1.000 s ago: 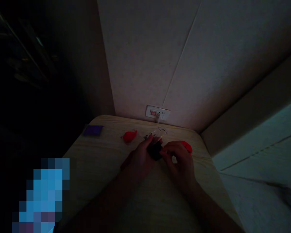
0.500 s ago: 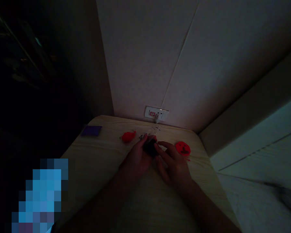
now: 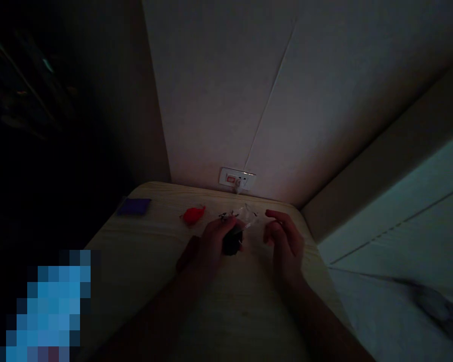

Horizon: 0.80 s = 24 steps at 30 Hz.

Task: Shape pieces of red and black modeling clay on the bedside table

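The left hand (image 3: pixel 210 244), curled, grips one black lump (image 3: pixel 232 243) at mid-table, beside one clear wrapper (image 3: pixel 249 215); across open room, the right hand (image 3: pixel 287 240) is half-curled near the tabletop's (image 3: pixel 226 306) right edge, its hold indeterminable. Beyond are one red bundle (image 3: pixel 194 215), one purple packet (image 3: pixel 134 206) by the left edge, and one wall socket (image 3: pixel 226 173).

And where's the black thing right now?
The black thing is in the lower middle of the head view, held in the left hand, below the socket; the right hand is apart, to its right.
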### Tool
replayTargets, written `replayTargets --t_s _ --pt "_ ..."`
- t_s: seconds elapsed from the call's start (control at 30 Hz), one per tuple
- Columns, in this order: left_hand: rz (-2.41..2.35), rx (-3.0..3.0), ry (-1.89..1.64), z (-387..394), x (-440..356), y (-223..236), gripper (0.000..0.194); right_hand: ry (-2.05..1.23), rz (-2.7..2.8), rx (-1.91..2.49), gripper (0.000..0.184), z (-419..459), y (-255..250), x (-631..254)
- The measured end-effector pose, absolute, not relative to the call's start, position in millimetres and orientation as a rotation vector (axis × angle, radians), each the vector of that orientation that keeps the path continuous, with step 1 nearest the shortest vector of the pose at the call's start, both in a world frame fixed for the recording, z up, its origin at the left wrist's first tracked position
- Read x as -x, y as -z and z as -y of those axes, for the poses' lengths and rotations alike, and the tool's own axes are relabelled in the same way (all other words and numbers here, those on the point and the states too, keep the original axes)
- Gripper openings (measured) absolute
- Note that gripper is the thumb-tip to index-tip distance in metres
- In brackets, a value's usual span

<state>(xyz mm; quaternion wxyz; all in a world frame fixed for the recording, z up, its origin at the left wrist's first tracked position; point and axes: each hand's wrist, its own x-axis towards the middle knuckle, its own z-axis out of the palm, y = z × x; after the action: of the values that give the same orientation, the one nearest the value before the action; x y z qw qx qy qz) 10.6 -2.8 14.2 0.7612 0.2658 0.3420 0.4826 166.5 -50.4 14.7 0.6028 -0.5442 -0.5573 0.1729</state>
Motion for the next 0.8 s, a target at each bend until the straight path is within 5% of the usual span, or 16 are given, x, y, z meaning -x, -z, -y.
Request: replayTargets --t_s 0.27,0.8 --pt "-0.811 -0.935 -1.010 7.1 -12.0 -10.6 0.041 -0.810 1.001 1.120 0.025 35.0 -9.5 -175.3" --pt "-0.916 -1.065 -1.083 5.1 -6.6 -12.2 0.027 -1.226 1.026 1.196 0.027 34.4 -19.6 -179.7"
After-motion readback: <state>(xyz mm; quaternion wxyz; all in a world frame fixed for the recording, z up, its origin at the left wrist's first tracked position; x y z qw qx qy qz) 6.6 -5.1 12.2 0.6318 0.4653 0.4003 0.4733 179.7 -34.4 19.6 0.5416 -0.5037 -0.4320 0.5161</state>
